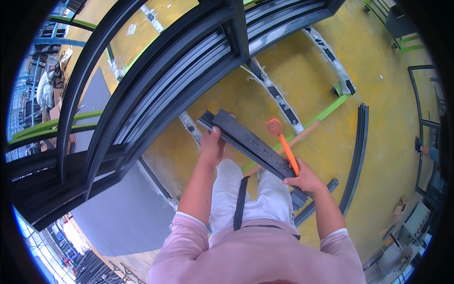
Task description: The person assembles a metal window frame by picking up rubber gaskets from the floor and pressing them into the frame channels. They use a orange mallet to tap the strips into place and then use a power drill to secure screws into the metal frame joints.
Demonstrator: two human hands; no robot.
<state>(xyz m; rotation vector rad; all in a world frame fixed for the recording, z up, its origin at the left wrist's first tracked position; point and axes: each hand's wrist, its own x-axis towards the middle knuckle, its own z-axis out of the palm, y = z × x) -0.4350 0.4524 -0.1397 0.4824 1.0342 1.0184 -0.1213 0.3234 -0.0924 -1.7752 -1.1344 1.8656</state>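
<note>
Across my lap lies a bundle of dark grey metal profiles [253,146], slanting from upper left down to lower right. My left hand [213,146] is closed round its upper left end, thumb on top. At the other end my right hand [305,177] grips the same bundle and also the handle of an orange mallet [286,144]. The mallet stands out from that hand, its round head toward the far side. Beyond the profiles is a large dark window or door frame [189,66], raised on supports.
Taped crossbars [279,102] and a green rail [331,108] of a stand lie ahead. Long dark profiles [357,151] rest on the yellow floor at right. A grey sheet [123,213] is at lower left. Another person's hand [430,152] shows at far right beside a frame.
</note>
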